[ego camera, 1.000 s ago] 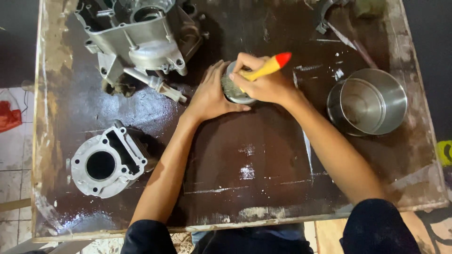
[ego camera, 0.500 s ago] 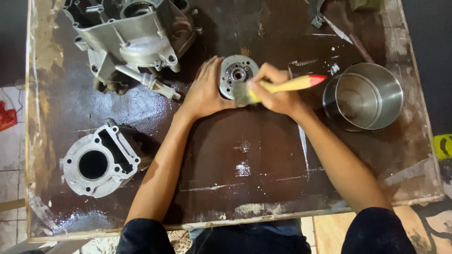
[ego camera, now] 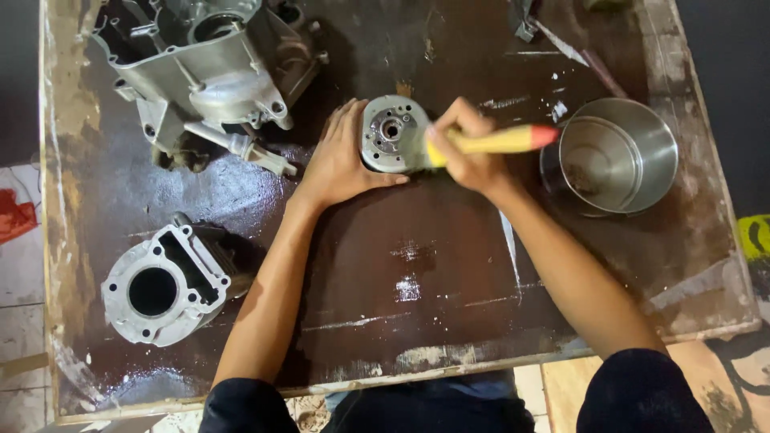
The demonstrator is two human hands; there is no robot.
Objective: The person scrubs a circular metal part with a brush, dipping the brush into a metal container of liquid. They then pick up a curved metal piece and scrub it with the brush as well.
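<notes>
The rotor (ego camera: 391,134) stands at 12 o'clock on the table (ego camera: 449,273), left hand (ego camera: 343,164) cupped against it, right hand (ego camera: 469,152) closed around the brush (ego camera: 489,142); brushing seems underway; next stroke needs steady bracing, I think.

The left hand (ego camera: 341,164) lies flat on the dark, wet tabletop (ego camera: 449,265) and presses against the left side of a round metal engine part (ego camera: 387,132), which stands there with its holed face up. The right hand (ego camera: 469,152) grips a brush with a yellow handle and red tip (ego camera: 501,140); the handle points to the right and the bristle end is at the right edge of the round part. Just right of the brush stands a steel pot (ego camera: 622,152). A large grey engine casing (ego camera: 204,68) lies at the far left, and a cylinder block (ego camera: 156,285) sits at the near left.
</notes>
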